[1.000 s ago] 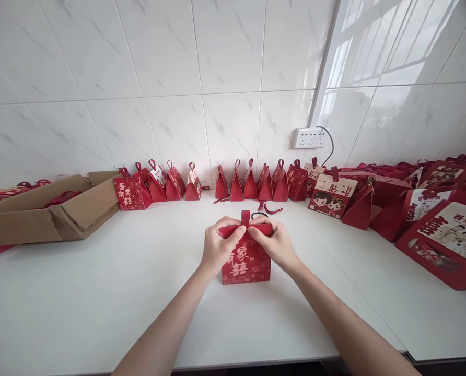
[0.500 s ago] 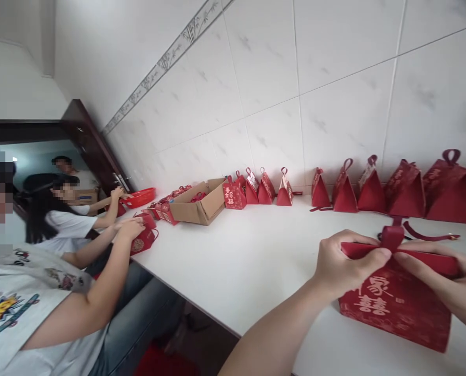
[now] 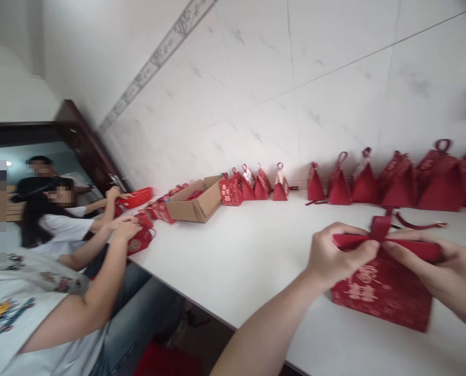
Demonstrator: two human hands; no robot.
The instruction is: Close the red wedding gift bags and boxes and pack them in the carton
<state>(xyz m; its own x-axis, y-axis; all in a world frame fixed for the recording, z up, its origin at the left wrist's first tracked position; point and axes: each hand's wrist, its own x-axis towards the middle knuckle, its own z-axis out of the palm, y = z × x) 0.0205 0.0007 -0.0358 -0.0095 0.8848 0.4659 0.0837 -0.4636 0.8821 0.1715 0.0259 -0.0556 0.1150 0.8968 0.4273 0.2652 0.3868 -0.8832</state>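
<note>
A red gift box (image 3: 393,297) with pale printed characters stands on the white table in front of me. My left hand (image 3: 338,253) grips the left end of its top edge, thumb pressed near the middle. On the right end, my right hand (image 3: 432,263) pinches the same top edge, its thumb close to the left one. Between the thumbs a dark red ribbon loop (image 3: 381,227) sticks up from the top. Just behind the box lies a loose dark red strap (image 3: 421,224) with a small metallic piece at its end.
Several finished-looking red boxes (image 3: 366,183) with loops line the tiled wall. Farther left are an open cardboard carton (image 3: 196,201) and a red basket (image 3: 137,197). At left, a co-worker's hands (image 3: 125,228) hold another red box (image 3: 141,237); more people sit or stand beyond.
The whole view has shifted slightly, so the box and my hands appear a little higher and farther left. My grip on the box looks the same.
</note>
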